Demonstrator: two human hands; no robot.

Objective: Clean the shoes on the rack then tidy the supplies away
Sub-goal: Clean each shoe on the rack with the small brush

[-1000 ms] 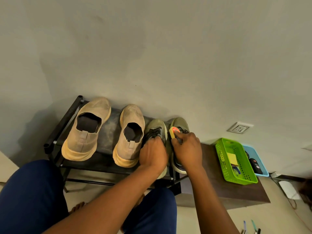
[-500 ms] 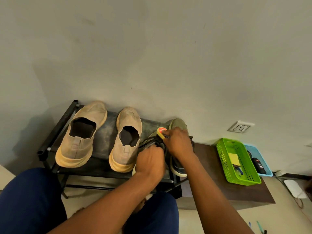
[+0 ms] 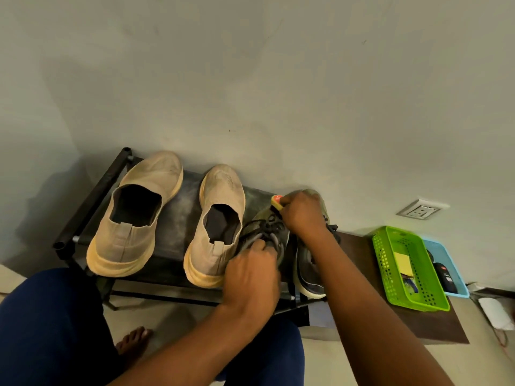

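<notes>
Two beige slip-on shoes (image 3: 133, 215) (image 3: 216, 224) stand on the black rack (image 3: 89, 201) against the wall. To their right sit two olive laced sneakers (image 3: 267, 227) (image 3: 309, 263). My left hand (image 3: 250, 271) grips the heel and laces of the left sneaker. My right hand (image 3: 302, 211) holds a small yellow brush with a red top (image 3: 276, 201) against that sneaker's toe. The right sneaker is partly hidden by my right forearm.
A green basket (image 3: 381, 263) with a yellow pad stands on a dark mat (image 3: 359, 246) right of the rack. A blue tray (image 3: 451, 263) behind it holds a black bottle (image 3: 446, 277). A wall socket (image 3: 420, 210) sits above. My knees and a bare foot (image 3: 133, 341) are below the rack.
My right hand has carried the brush from the right sneaker leftward onto the left sneaker's toe. The left hand stays on that sneaker's heel. The camera has tilted slightly.
</notes>
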